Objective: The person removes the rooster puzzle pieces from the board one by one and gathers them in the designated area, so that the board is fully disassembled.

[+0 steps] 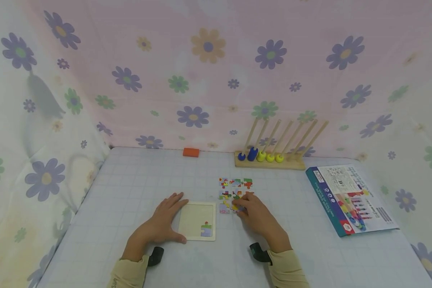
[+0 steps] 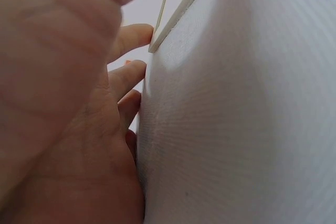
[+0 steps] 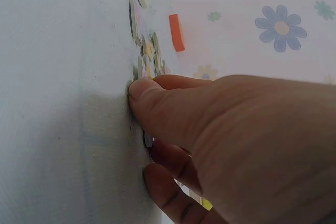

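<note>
A shallow wooden puzzle tray (image 1: 192, 216) lies flat in front of me. One puzzle piece (image 1: 206, 231), green and lilac, sits in its lower right corner. My left hand (image 1: 160, 222) rests at the tray's left side, fingers spread, with the index finger and thumb at its edge. To the right, several colourful puzzle pieces (image 1: 224, 195) lie in rows. Over the lower right of these my right hand (image 1: 258, 218) pinches a puzzle piece between thumb and index finger; the fingers hide most of it. In the right wrist view, more pieces (image 3: 148, 50) show beyond the thumb.
An orange block (image 1: 191, 152) lies at the table's back edge. A wooden peg stand (image 1: 270, 163) with blue and yellow beads stands at the back right. A printed box (image 1: 351, 200) lies on the right. Flowered cloth (image 1: 234, 60) hangs behind the table.
</note>
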### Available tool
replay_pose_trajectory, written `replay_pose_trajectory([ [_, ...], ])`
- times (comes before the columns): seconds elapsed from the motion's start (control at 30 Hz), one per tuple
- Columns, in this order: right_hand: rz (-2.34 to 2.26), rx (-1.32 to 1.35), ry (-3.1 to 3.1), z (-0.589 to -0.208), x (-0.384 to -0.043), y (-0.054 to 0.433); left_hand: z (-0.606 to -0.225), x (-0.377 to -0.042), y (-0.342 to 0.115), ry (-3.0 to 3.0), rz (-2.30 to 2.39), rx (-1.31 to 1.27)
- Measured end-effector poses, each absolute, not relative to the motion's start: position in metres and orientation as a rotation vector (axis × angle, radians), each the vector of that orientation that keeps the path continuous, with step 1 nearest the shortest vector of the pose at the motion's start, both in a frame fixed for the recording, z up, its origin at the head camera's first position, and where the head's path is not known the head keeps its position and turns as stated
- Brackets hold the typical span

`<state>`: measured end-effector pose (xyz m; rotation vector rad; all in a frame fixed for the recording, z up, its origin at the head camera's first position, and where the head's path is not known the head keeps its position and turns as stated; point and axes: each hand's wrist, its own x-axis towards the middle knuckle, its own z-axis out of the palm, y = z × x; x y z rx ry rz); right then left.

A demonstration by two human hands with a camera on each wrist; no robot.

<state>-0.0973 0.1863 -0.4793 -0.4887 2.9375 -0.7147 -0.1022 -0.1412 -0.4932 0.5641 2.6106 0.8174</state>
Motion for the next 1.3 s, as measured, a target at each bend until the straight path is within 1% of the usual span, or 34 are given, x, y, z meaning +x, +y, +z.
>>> replay_pose_trajectory([
  [0.53, -0.706, -0.455, 2.944, -0.469, -0.095, 0.183, -0.493, -0.103, -0.139, 2.619, 0.806, 0.564],
  [0.7, -0.74, -0.515, 2.919, -0.463, -0.09, 0.166, -0.493, -0.103, -0.14, 2.612, 0.803, 0.559],
  [0.93, -0.699, -0.751, 2.782, -0.467, -0.081, 0.131, -0.492, -0.103, -0.142, 2.609, 0.786, 0.558],
  [1.03, -0.703, -0.806, 2.719, -0.467, -0.076, 0.12, -0.492, -0.103, -0.142, 2.601, 0.797, 0.57],
  [1.3, -0.616, -0.769, 2.73, -0.472, -0.071, 0.107, -0.491, -0.102, -0.143, 2.595, 0.806, 0.581],
])
